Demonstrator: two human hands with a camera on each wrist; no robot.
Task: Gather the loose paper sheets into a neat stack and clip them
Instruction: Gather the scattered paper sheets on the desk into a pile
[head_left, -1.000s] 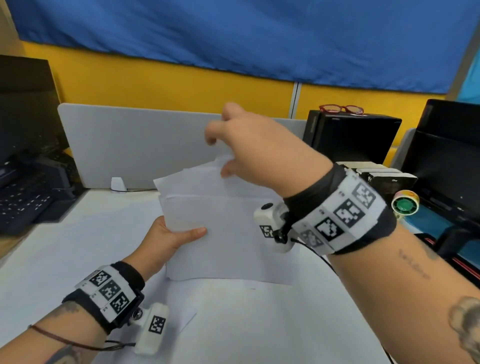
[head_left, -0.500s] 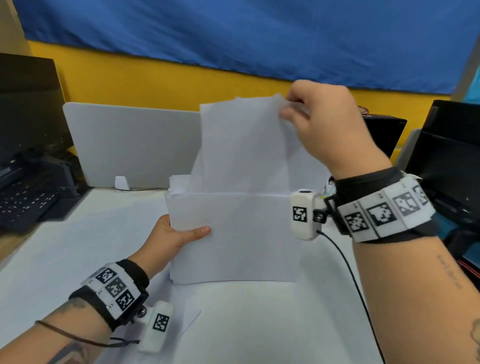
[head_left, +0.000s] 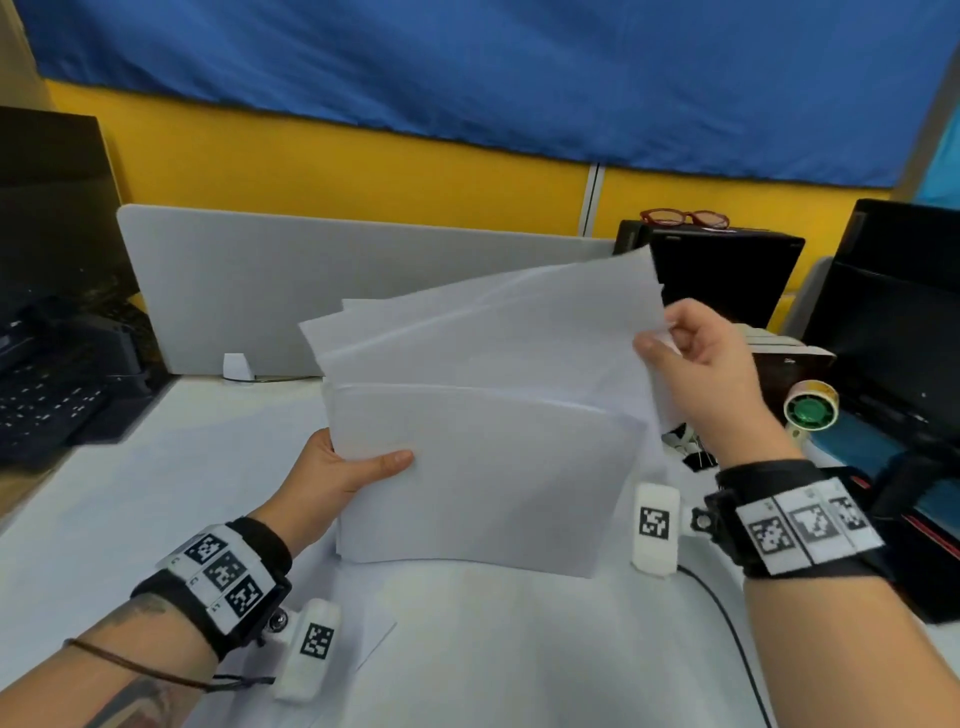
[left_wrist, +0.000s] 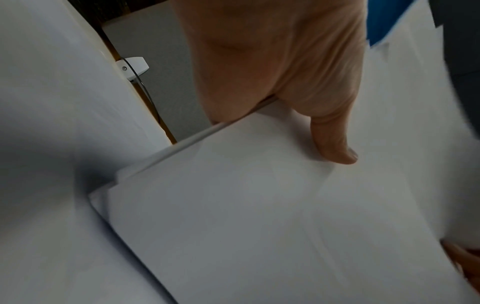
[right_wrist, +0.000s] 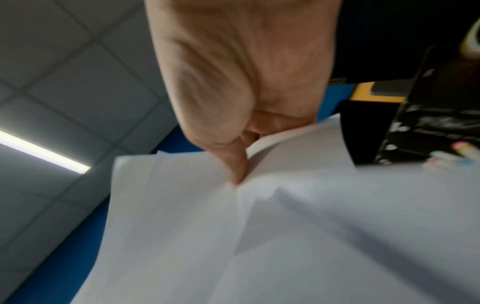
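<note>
A sheaf of white paper sheets (head_left: 478, 467) stands on its lower edge on the white table (head_left: 130, 493). My left hand (head_left: 353, 467) grips its left edge, thumb across the front; the left wrist view shows that thumb (left_wrist: 335, 144) on the front sheet (left_wrist: 259, 216). My right hand (head_left: 691, 353) pinches the right edge of the rear sheets (head_left: 493, 322), which fan out skewed above the front ones. The right wrist view shows the thumb (right_wrist: 233, 164) pressed onto the sheets (right_wrist: 207, 226). A black binder clip (head_left: 698, 460) lies on the table by my right wrist.
A grey divider panel (head_left: 311, 280) stands behind the paper. A black keyboard (head_left: 47, 400) is at the left. At the right are black boxes (head_left: 727, 265) with red glasses (head_left: 685, 217) on top, a tape roll (head_left: 810, 410) and a monitor (head_left: 893, 322). One more sheet (head_left: 363, 623) lies flat near my left wrist.
My right hand lifted sheets from behind the sheaf, raised them high, then brought them down to the right; they now lie skewed behind the front sheets. The left hand kept its grip.
</note>
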